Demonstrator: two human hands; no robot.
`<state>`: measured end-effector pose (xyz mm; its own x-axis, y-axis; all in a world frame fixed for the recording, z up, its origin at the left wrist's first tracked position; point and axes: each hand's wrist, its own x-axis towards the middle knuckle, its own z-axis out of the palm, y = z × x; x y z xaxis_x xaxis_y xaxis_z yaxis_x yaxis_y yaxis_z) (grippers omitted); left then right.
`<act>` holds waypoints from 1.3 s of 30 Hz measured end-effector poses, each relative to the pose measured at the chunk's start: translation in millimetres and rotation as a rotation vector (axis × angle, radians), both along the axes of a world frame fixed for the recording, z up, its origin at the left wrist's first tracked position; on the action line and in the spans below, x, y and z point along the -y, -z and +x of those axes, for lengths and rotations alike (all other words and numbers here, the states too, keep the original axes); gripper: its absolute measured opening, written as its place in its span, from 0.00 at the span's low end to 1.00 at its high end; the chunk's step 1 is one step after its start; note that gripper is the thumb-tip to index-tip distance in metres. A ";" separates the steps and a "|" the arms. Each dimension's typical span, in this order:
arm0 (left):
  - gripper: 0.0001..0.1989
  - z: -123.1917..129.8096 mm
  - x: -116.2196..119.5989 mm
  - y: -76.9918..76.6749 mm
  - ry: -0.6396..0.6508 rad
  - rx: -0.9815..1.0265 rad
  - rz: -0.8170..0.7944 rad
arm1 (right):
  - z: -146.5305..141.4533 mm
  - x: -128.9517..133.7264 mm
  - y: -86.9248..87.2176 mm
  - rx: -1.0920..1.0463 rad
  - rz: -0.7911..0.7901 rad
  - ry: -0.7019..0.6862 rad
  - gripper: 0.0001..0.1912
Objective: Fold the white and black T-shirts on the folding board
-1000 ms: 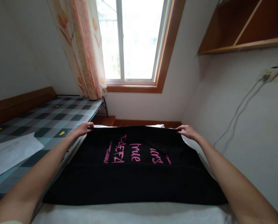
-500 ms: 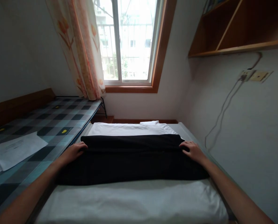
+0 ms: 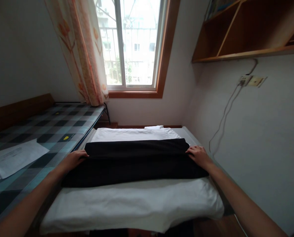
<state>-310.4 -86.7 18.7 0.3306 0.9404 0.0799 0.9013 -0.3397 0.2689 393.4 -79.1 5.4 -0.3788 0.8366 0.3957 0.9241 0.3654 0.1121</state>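
A folded black cloth (image 3: 137, 163), perhaps a garment, lies crosswise over a white cloth (image 3: 132, 204) on a table. A crease runs along its length. My left hand (image 3: 77, 157) is at the cloth's left end, its fingers closed on the edge. At the right end, my right hand (image 3: 197, 154) pinches the opposite edge between thumb and fingers. Both thumbs are partly hidden. Beyond the black cloth, more white fabric (image 3: 134, 134) lies flat, with a small folded white piece (image 3: 154, 127) at its far edge.
To the left is a bed (image 3: 75, 123) with a checked cover and paper sheets (image 3: 20, 158) on it. A curtain (image 3: 87, 59) hangs beside the window (image 3: 137, 49). On the right wall are a wooden shelf (image 3: 236, 54), a socket (image 3: 246, 80) and a hanging cable (image 3: 221, 121).
My view has shifted slightly, showing the white cloth's near edge and some floor. The raised fold along the black cloth looks flatter. Both hands stay at its ends.
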 end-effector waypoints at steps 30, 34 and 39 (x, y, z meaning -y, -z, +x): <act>0.31 138.9 8.1 43.0 -0.145 -0.142 0.107 | -147.3 -6.4 35.8 -0.217 -0.137 0.094 0.27; 0.30 136.1 -15.5 36.0 -0.136 -0.134 0.091 | -153.8 -24.4 33.9 -0.282 -0.107 0.087 0.26; 0.29 133.2 -26.5 37.1 -0.132 -0.128 0.120 | -157.5 -26.7 25.8 -0.337 -0.071 0.028 0.21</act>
